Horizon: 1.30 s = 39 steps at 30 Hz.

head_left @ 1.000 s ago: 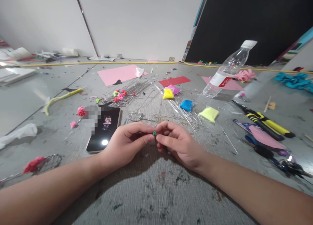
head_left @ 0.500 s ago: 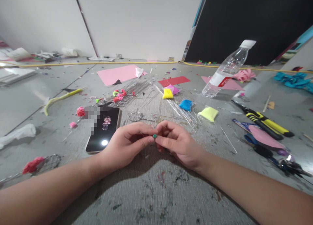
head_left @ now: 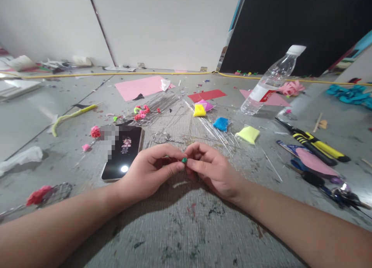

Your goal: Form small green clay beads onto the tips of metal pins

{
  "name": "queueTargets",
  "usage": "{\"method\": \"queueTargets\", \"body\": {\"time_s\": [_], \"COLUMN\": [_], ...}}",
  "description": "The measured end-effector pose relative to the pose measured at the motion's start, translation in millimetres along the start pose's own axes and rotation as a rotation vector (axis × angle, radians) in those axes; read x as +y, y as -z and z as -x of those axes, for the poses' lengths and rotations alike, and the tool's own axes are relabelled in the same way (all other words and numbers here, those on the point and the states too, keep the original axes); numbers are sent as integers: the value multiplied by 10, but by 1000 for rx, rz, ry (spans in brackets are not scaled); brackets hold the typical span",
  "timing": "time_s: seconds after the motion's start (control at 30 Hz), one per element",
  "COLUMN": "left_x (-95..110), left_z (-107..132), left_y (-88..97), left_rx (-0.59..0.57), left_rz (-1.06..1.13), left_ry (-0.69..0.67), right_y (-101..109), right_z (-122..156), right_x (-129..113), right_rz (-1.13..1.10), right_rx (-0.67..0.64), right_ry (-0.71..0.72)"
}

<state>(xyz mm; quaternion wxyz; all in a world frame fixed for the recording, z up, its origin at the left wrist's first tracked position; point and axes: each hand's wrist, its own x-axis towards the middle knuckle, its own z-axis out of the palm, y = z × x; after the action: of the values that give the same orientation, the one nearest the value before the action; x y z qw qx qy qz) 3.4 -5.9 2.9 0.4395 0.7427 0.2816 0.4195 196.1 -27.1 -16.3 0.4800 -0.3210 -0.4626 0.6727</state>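
A small green lump, seemingly modelling clay (head_left: 184, 159), sits between the fingertips of both hands above the middle of the table. My left hand (head_left: 158, 165) pinches it from one side with thumb and forefinger. From the other side my right hand (head_left: 213, 169) presses on it with thumb and curled fingers, the farther fingertips partly hidden. Beyond the hands lie soft packets: yellow (head_left: 199, 110), purple (head_left: 206, 104), blue (head_left: 221, 124) and pale yellow (head_left: 248, 134). Thin metal wires (head_left: 213, 129) are strewn beside them.
A phone (head_left: 124, 155) lies close to my left wrist. Yellow-black pliers (head_left: 316, 144) and a tilted-looking water bottle (head_left: 270, 82) are at right. Pink-red wire pieces (head_left: 39, 195) lie at left; pink paper (head_left: 139, 88) and red paper (head_left: 207, 94) are farther back.
The green lump has turned slightly between the fingertips, showing a different side and a less round outline. Both hands stay in nearly the same place.
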Motion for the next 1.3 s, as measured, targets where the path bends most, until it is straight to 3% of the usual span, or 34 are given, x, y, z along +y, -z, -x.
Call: {"method": "queueTargets", "body": {"time_s": [0.1, 0.23, 0.33, 0.5, 0.67, 0.87, 0.97, 1.13, 1.3], "left_x": [-13, -43, -66, -85, -96, -111, -110, -140, -196], "left_z": [6, 15, 31, 51, 51, 32, 48, 87, 54], "left_y": [7, 9, 2, -7, 13, 56, 36, 7, 28], "left_rx": [10, -154, -265, -348, -274, -13, -21, 10, -24], "left_rz": [-149, -449, -637, -812, -795, -910, -971, -1092, -903], "left_ry": [-54, -258, -373, -328, -306, -233, -164, -179, -183], "right_y": [47, 110, 104, 45, 40, 42, 44, 51, 46], "right_z": [-26, -83, -91, -43, -30, -38, -40, -48, -42], "right_x": [19, 30, 9, -42, -51, -47, -39, -18, -13], "right_rz": [64, 161, 231, 347, 362, 331, 321, 340, 397], "right_rx": [132, 333, 335, 258, 225, 250, 240, 244, 211], "right_ry": [43, 133, 165, 163, 158, 138, 140, 147, 138]}}
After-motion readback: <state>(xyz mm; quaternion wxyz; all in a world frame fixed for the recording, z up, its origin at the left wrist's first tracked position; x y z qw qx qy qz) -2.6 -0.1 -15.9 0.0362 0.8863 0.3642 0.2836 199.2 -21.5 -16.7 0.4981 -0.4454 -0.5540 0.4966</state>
